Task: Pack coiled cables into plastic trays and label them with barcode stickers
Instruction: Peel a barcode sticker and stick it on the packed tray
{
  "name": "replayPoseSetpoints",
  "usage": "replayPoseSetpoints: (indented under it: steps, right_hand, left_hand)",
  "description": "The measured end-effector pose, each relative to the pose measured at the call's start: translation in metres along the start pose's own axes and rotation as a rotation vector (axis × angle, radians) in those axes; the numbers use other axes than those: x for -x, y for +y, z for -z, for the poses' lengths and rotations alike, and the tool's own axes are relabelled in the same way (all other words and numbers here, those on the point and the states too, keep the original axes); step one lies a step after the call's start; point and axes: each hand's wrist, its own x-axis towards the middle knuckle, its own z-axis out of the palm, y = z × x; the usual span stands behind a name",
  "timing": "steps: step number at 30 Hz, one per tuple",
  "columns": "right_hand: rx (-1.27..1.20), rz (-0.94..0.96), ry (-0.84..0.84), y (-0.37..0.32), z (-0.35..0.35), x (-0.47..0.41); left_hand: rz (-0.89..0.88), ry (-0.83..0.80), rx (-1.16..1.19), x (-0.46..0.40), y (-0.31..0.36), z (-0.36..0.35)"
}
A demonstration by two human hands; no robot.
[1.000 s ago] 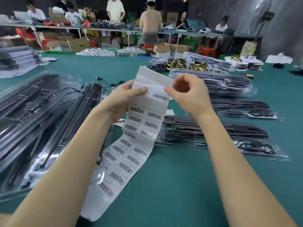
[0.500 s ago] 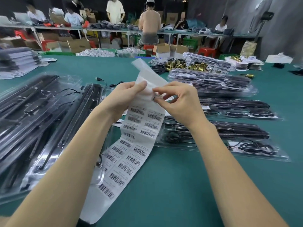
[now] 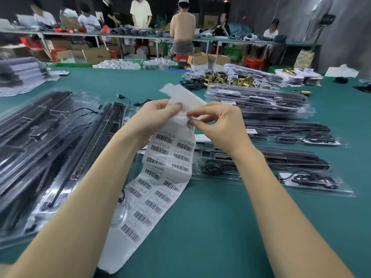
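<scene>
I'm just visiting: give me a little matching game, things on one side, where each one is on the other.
Things:
1. sticker sheet
2. brass parts
3. cardboard boxes
4. nearest tray

Places:
A. far edge of the table
B. held in both hands
C. heaped beyond the stacked trays
D. flat under the right forearm

Pairs: 1-B, 2-C, 3-A, 4-D

two bare, sleeveless forearms [image 3: 84,197]
</scene>
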Motion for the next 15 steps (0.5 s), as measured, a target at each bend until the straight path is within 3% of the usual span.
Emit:
replayPoseSetpoints:
  steps: [15]
  right_hand:
    - [0.02, -0.009, 0.058, 0.0004, -0.0054, 0.0005]
  left_hand:
    - [-0.027, 0.104, -0.008, 0.0017, 0.0016, -0.0044]
